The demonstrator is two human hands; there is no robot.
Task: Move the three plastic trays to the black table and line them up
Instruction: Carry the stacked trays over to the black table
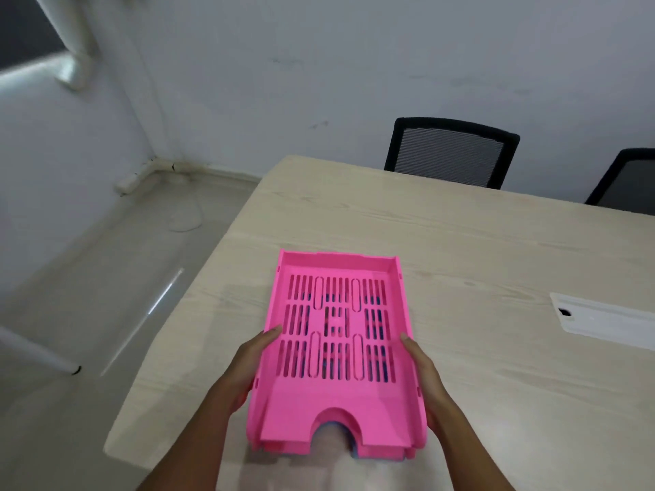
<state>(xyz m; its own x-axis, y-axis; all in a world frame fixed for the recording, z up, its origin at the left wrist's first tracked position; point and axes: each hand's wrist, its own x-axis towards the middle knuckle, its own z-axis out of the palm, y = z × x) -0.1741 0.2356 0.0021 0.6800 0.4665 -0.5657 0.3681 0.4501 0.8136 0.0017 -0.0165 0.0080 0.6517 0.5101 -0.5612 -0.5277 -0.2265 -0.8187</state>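
pink tray point(336, 349) tops stack, blue beneath; two hands, left point(248, 370) and right point(425, 377), clamp its sides; two chairs point(450, 150).

Pale wood-grain table point(478, 249) fills centre to 3 o'clock, with a white cable-port cover point(602, 318) set into it at 3 o'clock. Two black mesh-back chairs point(452, 152) point(629, 182) stand behind its far edge at 1–2 o'clock, against a scuffed white wall point(319, 65). Glossy pale floor point(88, 278) at 9 o'clock shows a streak of reflected light; white pipe point(76, 40) at 11 o'clock.
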